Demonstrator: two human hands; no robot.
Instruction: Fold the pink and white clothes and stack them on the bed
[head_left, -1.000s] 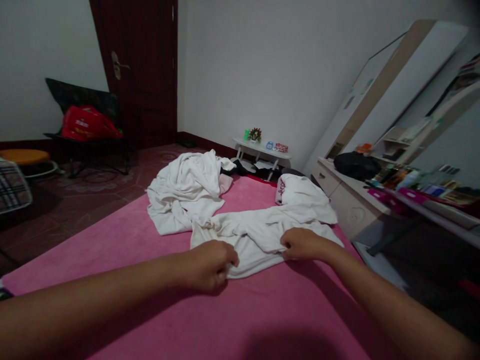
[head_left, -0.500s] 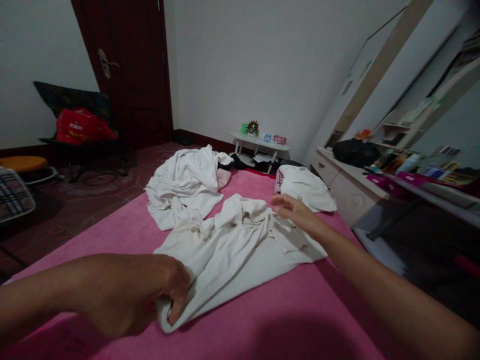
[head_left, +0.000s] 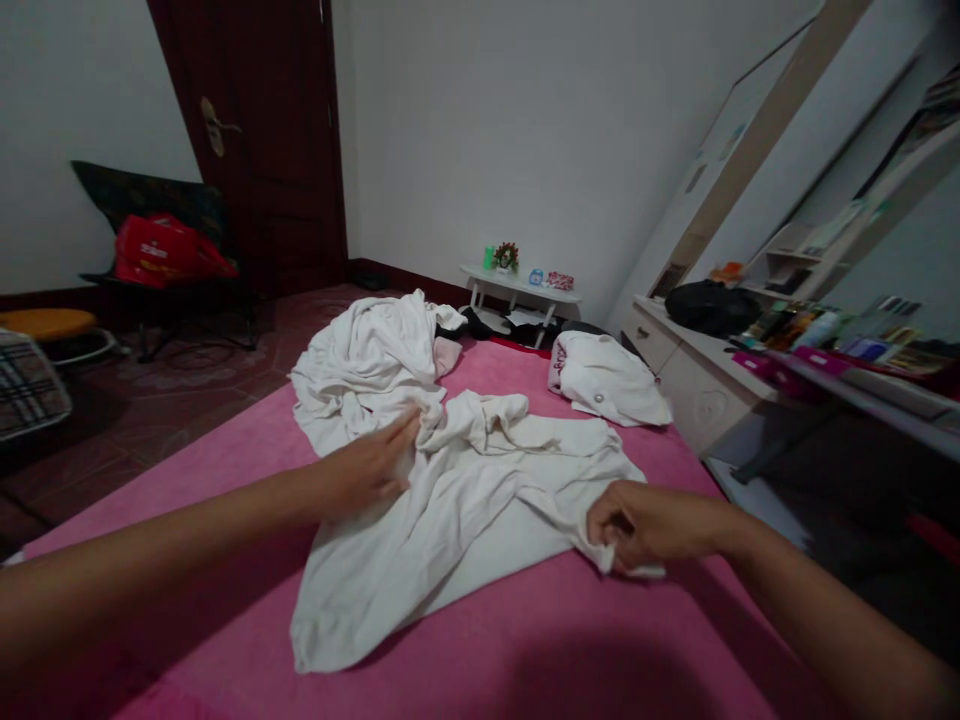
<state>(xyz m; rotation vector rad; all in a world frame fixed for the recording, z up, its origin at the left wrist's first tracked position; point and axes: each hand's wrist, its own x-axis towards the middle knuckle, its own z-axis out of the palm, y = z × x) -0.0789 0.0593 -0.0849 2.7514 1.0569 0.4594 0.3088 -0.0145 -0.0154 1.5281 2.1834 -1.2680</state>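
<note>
A wrinkled white garment [head_left: 465, 510] lies spread on the pink bed cover [head_left: 480, 640]. My left hand [head_left: 371, 465] is over its upper left part, fingers apart and slightly blurred, pointing away from me. Near the garment's right corner, my right hand [head_left: 637, 525] pinches the edge of the cloth between thumb and fingers. Beyond my left hand sits a heap of white cloth [head_left: 367, 350], touching or very close to the garment. A folded white garment with dark red lettering [head_left: 611, 380] rests at the bed's far right.
A small white table [head_left: 517, 280] with a plant stands past the bed's far end. At the left are a chair with a red bag [head_left: 169, 250] and an orange stool [head_left: 45, 323]. A dresser [head_left: 675, 350] carrying a black bag [head_left: 711, 305] stands right.
My left hand has let go of the near left corner and moved forward. My right hand has come down and nearer, taking hold of the right edge. The garment's right side has shifted.
</note>
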